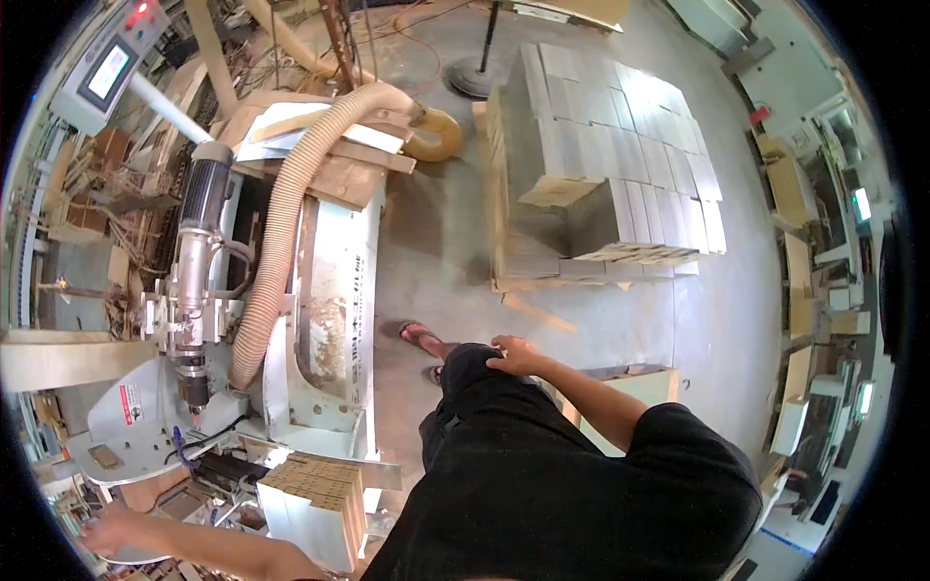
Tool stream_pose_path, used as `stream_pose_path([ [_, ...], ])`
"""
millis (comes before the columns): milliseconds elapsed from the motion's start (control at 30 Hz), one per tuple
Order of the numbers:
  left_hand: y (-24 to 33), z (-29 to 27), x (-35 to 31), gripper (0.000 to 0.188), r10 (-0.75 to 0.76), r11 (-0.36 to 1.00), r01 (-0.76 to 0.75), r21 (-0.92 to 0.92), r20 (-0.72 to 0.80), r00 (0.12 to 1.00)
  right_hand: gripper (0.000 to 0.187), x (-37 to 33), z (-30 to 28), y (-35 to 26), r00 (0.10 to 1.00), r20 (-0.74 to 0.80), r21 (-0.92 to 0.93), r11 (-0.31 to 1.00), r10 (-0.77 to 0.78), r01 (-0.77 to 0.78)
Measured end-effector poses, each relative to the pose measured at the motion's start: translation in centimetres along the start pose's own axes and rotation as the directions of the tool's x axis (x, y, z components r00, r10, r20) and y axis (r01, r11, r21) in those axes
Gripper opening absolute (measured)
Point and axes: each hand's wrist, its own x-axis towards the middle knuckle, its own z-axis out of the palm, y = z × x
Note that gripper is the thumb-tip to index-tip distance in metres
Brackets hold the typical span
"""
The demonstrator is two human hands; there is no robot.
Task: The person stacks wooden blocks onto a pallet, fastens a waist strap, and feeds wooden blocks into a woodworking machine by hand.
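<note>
My left hand point(114, 528) reaches out at the lower left, beside the rounded grey plate point(111, 436) of a machine. Its fingers are blurred, and I cannot make out whether they hold anything. My right hand point(515, 356) hangs beside my dark-clothed leg, fingers apart and nothing in them. Between my left forearm and the machine stands a stack of white-faced panels point(310, 494) with tan edges. Above the plate, a cylindrical motor spindle point(199, 252) points down.
A ribbed beige hose point(291, 203) arches over the machine's white frame point(339, 281). Ahead, a pallet carries a tall stack of grey panels point(620, 145). A control box with a screen point(107, 73) is at the upper left. More machinery point(843, 242) lines the right, and a pale-topped wooden piece point(620, 392) stands beside me.
</note>
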Motion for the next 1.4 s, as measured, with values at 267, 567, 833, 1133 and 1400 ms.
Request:
stream_pose_path([
  [267,9.1,-0.6,-19.9,0.056,-0.167,0.942,0.319,-0.103,0.679,0.715,0.06,-3.7,-1.4,6.4,0.965,-0.199,0.321,0.942,0.173,-0.103],
  [567,11.9,-11.3,-55.2,0.044,-0.572,0.531,0.541,0.653,0.747,-0.34,0.08,-2.7,-10.9,17.5,0.878,-0.172,0.967,0.248,0.447,0.063],
  [833,21.8,-21.6,-78.5,0.094,-0.486,0.527,-0.031,0.849,0.271,-0.831,0.094,6.1,-19.5,29.5,0.742,-0.091,0.896,-0.27,0.664,0.351],
  [1133,26.0,-25.0,-102.6,0.105,-0.304,0.718,-0.189,0.67,0.058,-0.951,0.061,12.2,-22.2,29.6,0.712,-0.116,0.686,-0.462,0.693,0.562],
  [1400,28.3,-26.8,-107.9,0.072,-0.121,0.549,-0.032,0.835,0.041,-0.992,0.058,11.7,-21.6,27.1,0.76,-0.141,0.565,-0.579,0.635,0.588],
])
